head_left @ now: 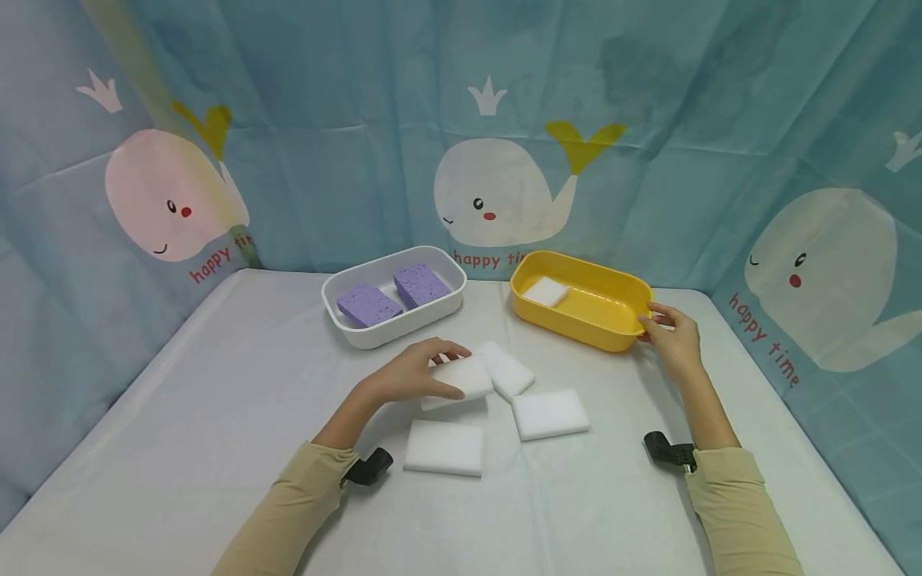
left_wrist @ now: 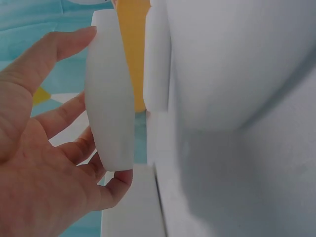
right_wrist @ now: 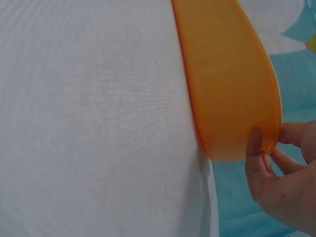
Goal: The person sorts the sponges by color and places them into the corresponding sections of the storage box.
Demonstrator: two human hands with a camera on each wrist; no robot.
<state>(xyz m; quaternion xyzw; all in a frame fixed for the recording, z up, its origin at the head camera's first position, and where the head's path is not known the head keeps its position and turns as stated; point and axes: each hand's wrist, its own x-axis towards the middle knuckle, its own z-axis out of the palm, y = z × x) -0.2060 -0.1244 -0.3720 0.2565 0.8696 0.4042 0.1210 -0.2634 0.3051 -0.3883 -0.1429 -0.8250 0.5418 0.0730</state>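
Observation:
My left hand [head_left: 414, 373] grips a white sponge [head_left: 464, 378] by its edges, holding it above the table; in the left wrist view the sponge [left_wrist: 111, 94] bows slightly between thumb and fingers. Close by on the cloth lie other white sponges: one behind [head_left: 507, 370], one to the right [head_left: 551, 414] and one in front [head_left: 444, 448]. My right hand [head_left: 675, 340] pinches the right end rim of a yellow tray [head_left: 576, 324], thumb and fingers on either side of the wall, as the right wrist view shows. One white sponge [head_left: 545, 291] lies inside that tray, at its left end.
Left of the yellow tray stands a white tray [head_left: 389, 336] with two purple sponges [head_left: 369, 305] in it. A white cloth [head_left: 216, 448] covers the table. Blue curtains [head_left: 324, 184] with printed whales hang behind and along both sides.

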